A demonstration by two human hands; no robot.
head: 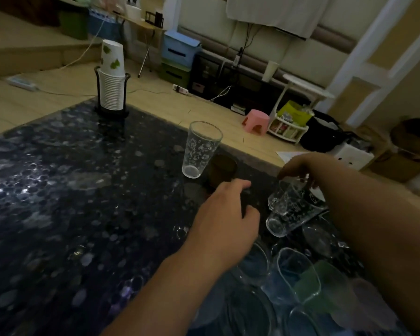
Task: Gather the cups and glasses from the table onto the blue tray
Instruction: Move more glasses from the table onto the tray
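Glasses are split between two places: one tall printed glass point(199, 149) stands upright near the table's far edge, touching or just beside a dark cup point(222, 169), while several clear ones crowd the blue tray point(286, 272) at the near right. The right hand point(298, 169) pinches two printed glasses point(289, 209) by their rims, tilted above the tray. The left hand point(226, 214) reaches toward the dark cup, fingers loosely curled and holding nothing; in this dim light, I cannot tell whether it touches the cup. The tilted pair could slip or knock the packed glasses below. The standing glass is near the edge, so a careless nudge could tip it. The dark table point(58, 190) lies open leftward.
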